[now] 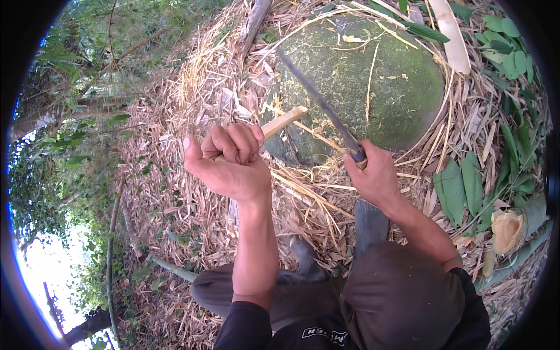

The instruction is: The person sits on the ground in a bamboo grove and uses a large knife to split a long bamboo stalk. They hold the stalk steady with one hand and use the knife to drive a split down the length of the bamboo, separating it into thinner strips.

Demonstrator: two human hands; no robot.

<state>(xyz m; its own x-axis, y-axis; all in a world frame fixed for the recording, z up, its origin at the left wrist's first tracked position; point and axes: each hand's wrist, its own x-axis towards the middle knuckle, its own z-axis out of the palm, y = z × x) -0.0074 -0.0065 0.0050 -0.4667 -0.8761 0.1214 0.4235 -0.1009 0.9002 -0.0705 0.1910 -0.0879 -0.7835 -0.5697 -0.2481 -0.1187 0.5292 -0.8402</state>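
My left hand (230,157) is closed around a pale stripped stick (283,123), which looks like split bamboo. Its blunt end juts out to the right, over the near left side of a large mossy rock (402,93). In my right hand (378,175) is the dark handle of a long knife (318,99). The narrow blade slants up and left across the rock, its tip close to the rock's far left edge. Blade and stick look apart, though their depth is hard to judge. Thin pale shavings (368,81) lie on the rock.
A flat pale wood strip (452,38) lies at the far right of the rock. Green leaves (458,189) and a cut stem with a pale end (507,230) are at the right. My boots (367,224) rest in dry leaf litter. A green pole (172,268) lies left of my knee.
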